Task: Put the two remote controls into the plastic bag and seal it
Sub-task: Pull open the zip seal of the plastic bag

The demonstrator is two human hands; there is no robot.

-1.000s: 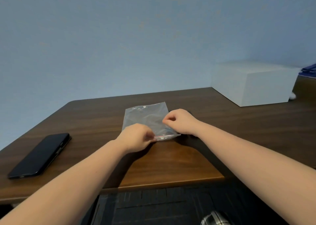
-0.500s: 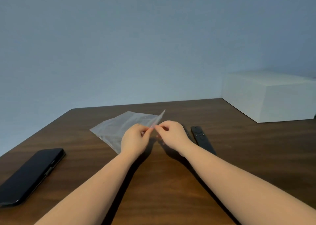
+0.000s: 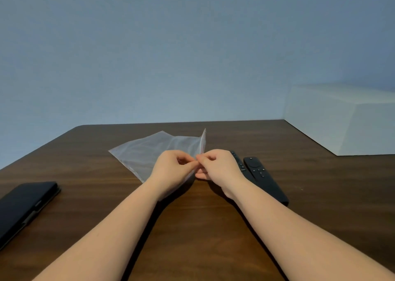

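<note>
Both hands pinch the mouth edge of the one clear, flat plastic bag (image 3: 154, 152): the left hand (image 3: 171, 171) and right hand (image 3: 220, 167) meet thumb to forefinger at its near corner, lifting that edge upright while the rest lies on the dark brown wooden table (image 3: 192, 227). Two slim black remote controls (image 3: 263, 178) lie side by side just right of the right hand, outside the bag. One black phone (image 3: 23, 208) sits at the left edge, one white box (image 3: 346, 120) far right. Bare tabletop stretches toward the near edge.

Clear bag (image 3: 154, 152) pinched; remotes (image 3: 261, 177) beside (outside).
</note>
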